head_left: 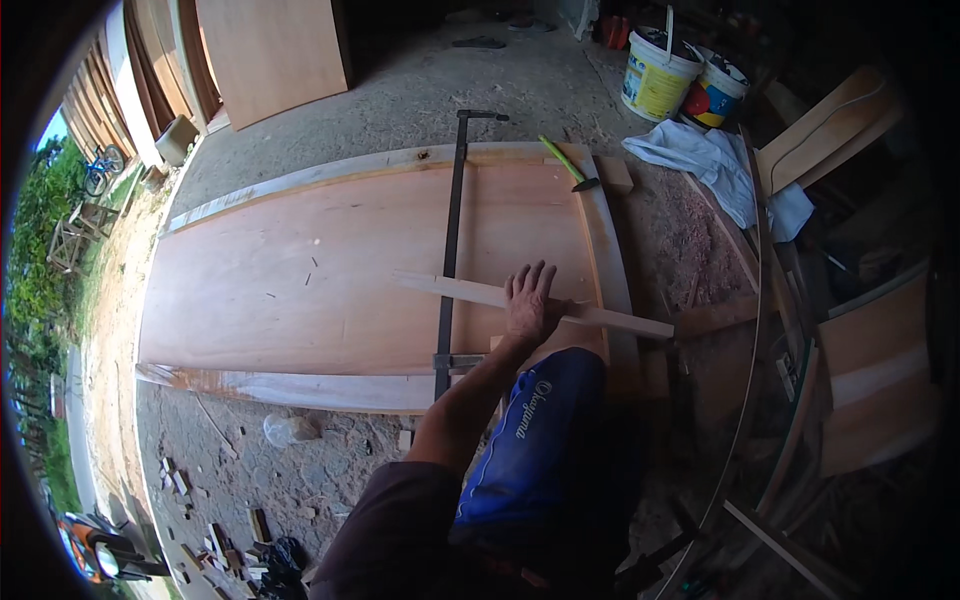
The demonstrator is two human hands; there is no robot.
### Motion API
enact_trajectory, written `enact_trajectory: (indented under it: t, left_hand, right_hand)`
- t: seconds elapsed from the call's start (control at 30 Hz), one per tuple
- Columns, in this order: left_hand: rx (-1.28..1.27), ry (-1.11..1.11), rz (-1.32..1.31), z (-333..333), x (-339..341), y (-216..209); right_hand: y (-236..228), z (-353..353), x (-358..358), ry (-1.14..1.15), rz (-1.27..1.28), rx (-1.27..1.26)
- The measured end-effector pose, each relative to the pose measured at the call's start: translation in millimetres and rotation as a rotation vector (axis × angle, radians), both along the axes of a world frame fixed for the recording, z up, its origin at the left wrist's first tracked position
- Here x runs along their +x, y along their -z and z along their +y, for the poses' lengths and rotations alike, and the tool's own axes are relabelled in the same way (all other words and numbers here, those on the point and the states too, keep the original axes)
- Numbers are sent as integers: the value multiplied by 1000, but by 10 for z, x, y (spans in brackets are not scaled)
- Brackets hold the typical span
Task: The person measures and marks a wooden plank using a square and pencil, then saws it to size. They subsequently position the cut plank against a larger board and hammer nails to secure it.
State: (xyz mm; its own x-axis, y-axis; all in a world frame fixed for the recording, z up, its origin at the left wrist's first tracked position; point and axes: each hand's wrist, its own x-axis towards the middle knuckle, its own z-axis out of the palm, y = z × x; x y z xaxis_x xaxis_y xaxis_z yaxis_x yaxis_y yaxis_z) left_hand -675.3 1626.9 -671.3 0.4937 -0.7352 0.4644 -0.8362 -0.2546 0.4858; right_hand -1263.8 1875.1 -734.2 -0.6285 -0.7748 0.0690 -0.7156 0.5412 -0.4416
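My left hand (pixel 533 305) lies across a pale wooden strip (pixel 625 322), gripping it near its middle with the fingers pointing away from me. The strip slants over a large framed plywood panel (pixel 300 270) on the floor, and its left end looks blurred. Under the strip a long dark bar clamp (pixel 453 220) spans the panel from far edge to near edge. A hammer (pixel 568 163) with a green handle rests on the panel's far right corner. My right hand cannot be seen.
My knee in blue trousers (pixel 540 420) is by the panel's near right side. Buckets (pixel 660 75) and a white cloth (pixel 700 165) lie beyond at the right. Long boards (pixel 880 370) lean at the right. Wood offcuts (pixel 225 550) litter the lower left floor.
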Motion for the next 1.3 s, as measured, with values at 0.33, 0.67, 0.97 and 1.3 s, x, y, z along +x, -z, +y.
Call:
enact_trajectory:
  t: [0.33, 0.67, 0.97, 1.3]
  left_hand:
    - [34, -363, 281, 1, -163, -161]
    - [584, 331, -38, -534, 305, 237]
    - [838, 395, -284, -652, 594, 464]
    - [1111, 750, 433, -779, 870, -88]
  right_hand:
    - [13, -2, -372, -51, 351, -130]
    - [-610, -1372, 680, -147, -512, -237]
    - [-1045, -1871, 1486, -155, -768, -148]
    - [-661, -2119, 1503, -111, -783, -221]
